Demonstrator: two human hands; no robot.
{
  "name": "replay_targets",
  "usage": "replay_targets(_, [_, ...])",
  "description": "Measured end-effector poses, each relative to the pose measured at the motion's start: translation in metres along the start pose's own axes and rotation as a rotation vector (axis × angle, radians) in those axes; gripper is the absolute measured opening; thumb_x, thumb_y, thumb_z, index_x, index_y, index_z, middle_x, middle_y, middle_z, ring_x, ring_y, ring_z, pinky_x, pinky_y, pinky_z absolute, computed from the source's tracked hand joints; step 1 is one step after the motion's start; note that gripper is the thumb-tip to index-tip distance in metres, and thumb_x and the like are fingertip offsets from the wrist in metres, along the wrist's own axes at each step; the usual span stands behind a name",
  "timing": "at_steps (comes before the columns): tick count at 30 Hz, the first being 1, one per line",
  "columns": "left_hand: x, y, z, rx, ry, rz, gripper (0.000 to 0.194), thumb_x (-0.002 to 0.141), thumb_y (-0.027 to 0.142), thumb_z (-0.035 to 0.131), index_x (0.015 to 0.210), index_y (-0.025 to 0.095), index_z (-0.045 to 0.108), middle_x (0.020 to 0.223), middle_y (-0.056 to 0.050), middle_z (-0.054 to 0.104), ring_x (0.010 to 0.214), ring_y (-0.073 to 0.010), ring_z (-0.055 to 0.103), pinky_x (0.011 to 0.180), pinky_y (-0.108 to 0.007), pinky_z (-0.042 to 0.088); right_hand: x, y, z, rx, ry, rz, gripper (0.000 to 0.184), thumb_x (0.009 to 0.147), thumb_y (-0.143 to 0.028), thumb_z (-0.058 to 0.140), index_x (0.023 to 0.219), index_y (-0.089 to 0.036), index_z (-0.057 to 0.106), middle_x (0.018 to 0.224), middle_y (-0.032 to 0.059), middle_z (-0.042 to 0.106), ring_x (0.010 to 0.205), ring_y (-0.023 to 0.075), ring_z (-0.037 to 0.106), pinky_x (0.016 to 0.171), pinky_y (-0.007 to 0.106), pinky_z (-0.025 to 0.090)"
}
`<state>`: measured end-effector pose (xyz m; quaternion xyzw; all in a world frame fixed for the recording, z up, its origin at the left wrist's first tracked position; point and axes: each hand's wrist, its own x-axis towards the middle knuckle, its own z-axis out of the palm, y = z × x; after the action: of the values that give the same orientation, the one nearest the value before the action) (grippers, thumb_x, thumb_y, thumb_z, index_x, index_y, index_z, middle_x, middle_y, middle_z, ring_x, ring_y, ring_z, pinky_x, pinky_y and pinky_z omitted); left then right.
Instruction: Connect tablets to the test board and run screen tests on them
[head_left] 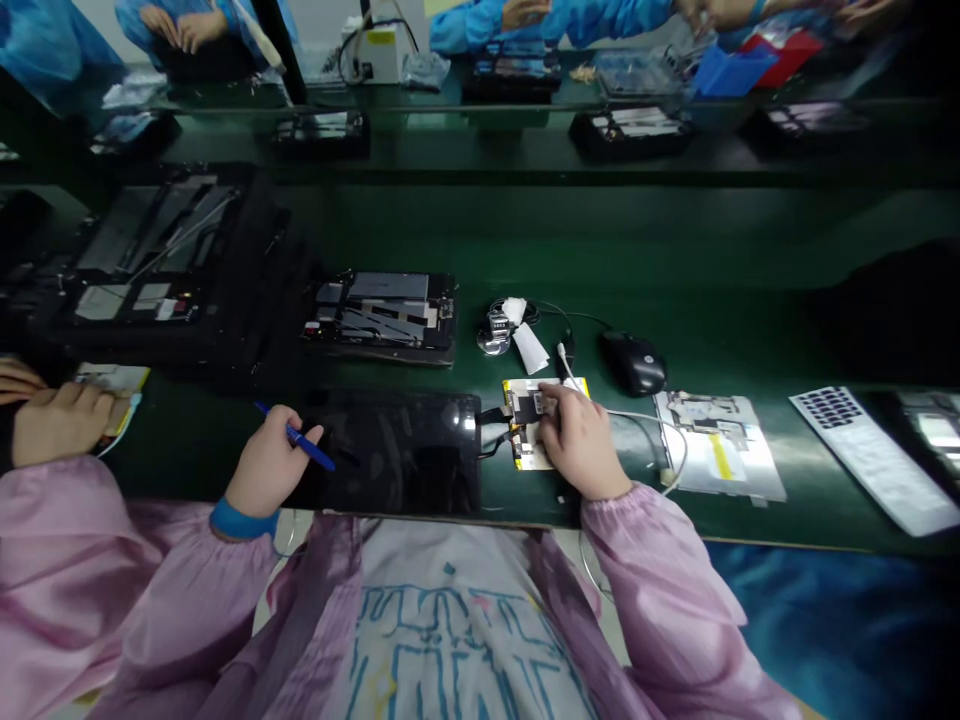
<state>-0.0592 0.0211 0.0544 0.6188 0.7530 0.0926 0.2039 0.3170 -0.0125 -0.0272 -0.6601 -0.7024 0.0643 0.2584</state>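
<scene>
My left hand, in a blue wristband, is closed around a slim blue pen-like tool. It rests at the left edge of a dark glass screen panel, which lies flat by the table's front edge. Black ribbon cables run from the panel's right side to a pale board with yellow edges. My right hand bears down on that board, index finger and thumb at its black part and the other fingers curled. What lies under those fingertips is hidden. A white cable passes by this hand.
A tablet housing and a tall stack of trays stand behind left. A mouse, a metal plate and a label sheet are at right. A co-worker's hand works at far left; others sit opposite.
</scene>
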Motion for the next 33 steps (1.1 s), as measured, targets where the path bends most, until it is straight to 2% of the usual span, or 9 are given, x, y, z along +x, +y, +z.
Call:
replay_targets(8, [0.007, -0.015, -0.004, -0.365, 0.095, 0.045, 0.031, 0.071, 0.047, 0.060, 0.078, 0.021, 0.044, 0.074, 0.001, 0.050, 0.068, -0.0162, 0.052, 0.068, -0.030, 0.041, -0.002, 0.008, -0.001, 0.122, 0.048, 0.045, 0.039, 0.087, -0.027, 0.044, 0.124, -0.017, 0.048, 0.119, 0.0141, 0.061, 0.110, 0.0293, 0.056, 0.092, 0.048, 0.040])
replay_targets(12, [0.012, -0.016, 0.005, -0.535, 0.191, 0.146, 0.026, 0.077, 0.043, 0.055, 0.072, 0.021, 0.044, 0.069, 0.002, 0.044, 0.067, -0.0143, 0.046, 0.067, -0.027, 0.040, -0.015, -0.038, -0.015, 0.157, 0.159, -0.100, 0.043, 0.089, -0.028, 0.046, 0.130, -0.016, 0.044, 0.126, 0.0173, 0.055, 0.124, 0.0303, 0.047, 0.100, 0.052, 0.037])
replay_targets(15, [0.017, -0.017, 0.014, -0.571, 0.201, 0.193, 0.024, 0.077, 0.037, 0.056, 0.070, 0.021, 0.041, 0.066, 0.003, 0.040, 0.063, -0.0133, 0.043, 0.063, -0.027, 0.039, -0.031, -0.092, -0.016, 0.242, -0.142, -0.465, 0.047, 0.090, -0.026, 0.048, 0.135, -0.017, 0.038, 0.125, 0.0144, 0.058, 0.130, 0.0255, 0.043, 0.110, 0.053, 0.026])
replay_targets(17, [0.019, -0.018, 0.020, -0.595, 0.194, 0.218, 0.024, 0.077, 0.034, 0.057, 0.069, 0.021, 0.039, 0.063, 0.003, 0.037, 0.060, -0.0125, 0.040, 0.062, -0.026, 0.039, -0.036, -0.116, -0.010, 0.217, -0.308, -0.599, 0.044, 0.092, -0.030, 0.047, 0.133, -0.019, 0.041, 0.122, 0.0118, 0.062, 0.132, 0.0253, 0.042, 0.113, 0.059, 0.014])
replay_targets(19, [0.020, -0.021, 0.024, -0.617, 0.195, 0.258, 0.023, 0.078, 0.032, 0.057, 0.069, 0.020, 0.039, 0.064, 0.003, 0.036, 0.059, -0.0119, 0.039, 0.062, -0.026, 0.038, -0.033, -0.125, -0.002, 0.106, -0.280, -0.522, 0.044, 0.093, -0.036, 0.046, 0.133, -0.017, 0.043, 0.121, 0.0131, 0.062, 0.133, 0.0295, 0.039, 0.111, 0.065, 0.006])
replay_targets(22, [0.020, -0.025, 0.029, -0.642, 0.210, 0.306, 0.023, 0.079, 0.031, 0.056, 0.069, 0.020, 0.039, 0.064, 0.003, 0.036, 0.059, -0.0116, 0.038, 0.062, -0.026, 0.038, -0.022, -0.123, 0.006, -0.044, -0.084, -0.330, 0.053, 0.092, -0.043, 0.048, 0.134, -0.011, 0.042, 0.128, 0.0180, 0.057, 0.137, 0.0358, 0.032, 0.108, 0.069, 0.007])
replay_targets(24, [0.019, -0.027, 0.032, -0.669, 0.200, 0.318, 0.024, 0.082, 0.032, 0.055, 0.070, 0.020, 0.038, 0.063, 0.004, 0.034, 0.058, -0.0113, 0.036, 0.061, -0.026, 0.037, -0.018, -0.127, 0.008, -0.032, -0.085, -0.382, 0.056, 0.090, -0.047, 0.050, 0.132, -0.010, 0.044, 0.133, 0.0180, 0.053, 0.137, 0.0360, 0.029, 0.110, 0.065, 0.013])
replay_targets(28, [0.017, -0.029, 0.036, -0.728, 0.163, 0.346, 0.028, 0.084, 0.037, 0.055, 0.071, 0.021, 0.037, 0.063, 0.005, 0.033, 0.056, -0.0105, 0.034, 0.058, -0.026, 0.034, -0.026, -0.155, 0.016, 0.059, -0.272, -0.619, 0.048, 0.087, -0.043, 0.056, 0.129, -0.019, 0.051, 0.139, 0.0112, 0.049, 0.137, 0.0343, 0.031, 0.111, 0.063, 0.015])
replay_targets(33, [0.015, -0.029, 0.038, -0.762, 0.138, 0.344, 0.031, 0.085, 0.040, 0.055, 0.070, 0.020, 0.036, 0.062, 0.005, 0.033, 0.057, -0.0106, 0.034, 0.058, -0.027, 0.033, -0.029, -0.180, 0.030, 0.068, -0.317, -0.704, 0.043, 0.086, -0.030, 0.060, 0.128, -0.027, 0.054, 0.142, 0.0082, 0.047, 0.137, 0.0343, 0.029, 0.110, 0.066, 0.016])
